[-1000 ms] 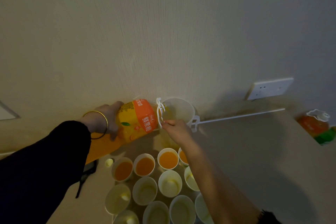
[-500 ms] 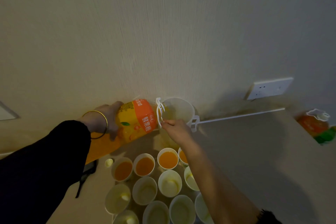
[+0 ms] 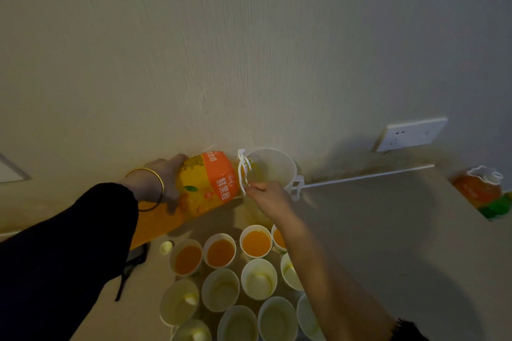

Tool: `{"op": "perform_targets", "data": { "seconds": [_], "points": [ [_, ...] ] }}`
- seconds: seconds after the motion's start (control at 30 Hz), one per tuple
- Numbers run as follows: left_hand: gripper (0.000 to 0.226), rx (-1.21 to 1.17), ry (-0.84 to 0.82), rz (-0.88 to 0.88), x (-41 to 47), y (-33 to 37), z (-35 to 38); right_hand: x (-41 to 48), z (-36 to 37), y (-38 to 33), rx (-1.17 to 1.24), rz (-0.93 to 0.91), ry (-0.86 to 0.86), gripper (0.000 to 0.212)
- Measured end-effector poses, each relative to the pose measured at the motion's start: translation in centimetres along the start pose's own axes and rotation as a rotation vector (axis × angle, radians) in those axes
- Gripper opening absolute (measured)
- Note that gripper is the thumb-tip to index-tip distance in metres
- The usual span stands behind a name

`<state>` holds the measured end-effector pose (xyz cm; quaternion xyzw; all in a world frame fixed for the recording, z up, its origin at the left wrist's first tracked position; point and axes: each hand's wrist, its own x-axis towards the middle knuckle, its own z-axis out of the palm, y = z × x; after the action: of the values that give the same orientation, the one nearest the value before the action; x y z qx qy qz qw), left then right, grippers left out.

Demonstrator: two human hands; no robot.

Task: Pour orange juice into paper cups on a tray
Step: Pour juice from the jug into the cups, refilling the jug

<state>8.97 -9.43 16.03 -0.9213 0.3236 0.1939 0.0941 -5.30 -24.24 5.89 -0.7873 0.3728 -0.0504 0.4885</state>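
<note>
A big orange juice bottle (image 3: pixel 210 183) with an orange label lies tipped on its side above the table, its neck pointing right into a white jug (image 3: pixel 279 167) by the wall. My left hand (image 3: pixel 163 177) grips the bottle's base end. The fingers of my right hand (image 3: pixel 267 196) pinch the bottle's white carry handle at the neck. Below stand several paper cups: the far row holds juice (image 3: pixel 256 241), the nearer ones (image 3: pixel 259 278) look empty. My right forearm hides part of the cups; I cannot make out a tray.
A yellow bottle cap (image 3: pixel 165 247) lies left of the cups, next to a dark object with a strap (image 3: pixel 135 255). A second juice bottle (image 3: pixel 479 188) stands at the far right. A wall socket (image 3: pixel 410 134) sits above the table's back edge.
</note>
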Motion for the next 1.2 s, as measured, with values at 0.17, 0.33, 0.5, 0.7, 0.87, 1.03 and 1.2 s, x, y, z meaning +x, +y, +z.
{"op": "perform_targets", "data": {
  "seconds": [0.17, 0.33, 0.5, 0.7, 0.87, 1.03, 1.2],
  "points": [
    [0.113, -0.003, -0.003, 0.009, -0.07, 0.00, -0.06, 0.01, -0.19, 0.05, -0.016, -0.008, 0.005, 0.040],
    [0.113, 0.004, -0.006, 0.006, -0.05, 0.05, -0.11, 0.08, -0.04, 0.20, -0.013, -0.003, 0.008, 0.040],
    [0.113, 0.007, -0.013, -0.006, -0.04, 0.14, -0.11, 0.12, -0.08, 0.18, -0.013, -0.010, 0.007, 0.038],
    [0.115, -0.006, -0.005, -0.004, 0.00, 0.06, 0.01, 0.19, -0.01, 0.21, -0.013, 0.001, 0.010, 0.041],
    [0.115, -0.007, -0.008, -0.011, -0.05, 0.11, 0.01, 0.23, 0.02, 0.26, -0.008, -0.012, 0.010, 0.040],
    [0.115, -0.004, -0.019, -0.019, -0.10, 0.19, -0.11, 0.17, -0.19, 0.23, -0.010, -0.010, 0.005, 0.036],
    [0.114, -0.006, -0.021, -0.015, -0.13, 0.23, -0.15, 0.11, -0.23, 0.24, -0.007, -0.014, 0.002, 0.037]
  ]
}}
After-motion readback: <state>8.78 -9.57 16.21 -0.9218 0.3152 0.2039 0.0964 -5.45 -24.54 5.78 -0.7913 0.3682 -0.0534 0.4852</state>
